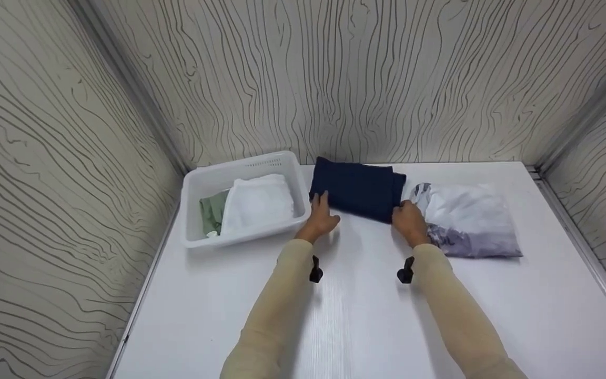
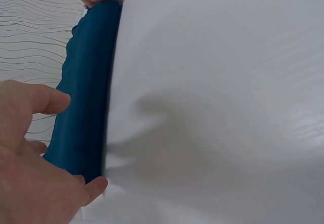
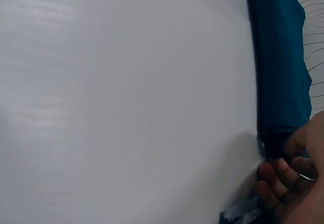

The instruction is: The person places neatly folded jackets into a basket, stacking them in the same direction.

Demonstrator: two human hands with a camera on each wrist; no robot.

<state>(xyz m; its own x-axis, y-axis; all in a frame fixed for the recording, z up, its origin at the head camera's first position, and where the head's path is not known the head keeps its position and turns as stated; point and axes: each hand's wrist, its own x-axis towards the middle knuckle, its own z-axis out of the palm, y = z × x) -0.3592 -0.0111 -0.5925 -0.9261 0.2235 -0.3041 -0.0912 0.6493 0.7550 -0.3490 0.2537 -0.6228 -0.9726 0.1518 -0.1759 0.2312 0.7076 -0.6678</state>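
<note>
A folded navy cloth [image 1: 358,188] lies on the white table [image 1: 358,295] near the back wall; it looks teal in both wrist views. My left hand [image 1: 321,220] is at its near left corner, thumb held apart from the fingers. In the left wrist view the fingertips [image 2: 96,187] are right at the end of the cloth [image 2: 87,92]. At the near right corner my right hand [image 1: 410,222] pinches the cloth's edge. The right wrist view shows its thumb on the cloth [image 3: 281,67] and the other fingers curled beneath.
Left of the cloth stands a white plastic basket [image 1: 250,238] holding a white folded cloth [image 1: 261,202] and a green cloth [image 1: 211,210]. On the right lies a bundle of white and grey fabric [image 1: 471,221], close beside my right hand. Patterned walls [image 1: 334,79] enclose the table.
</note>
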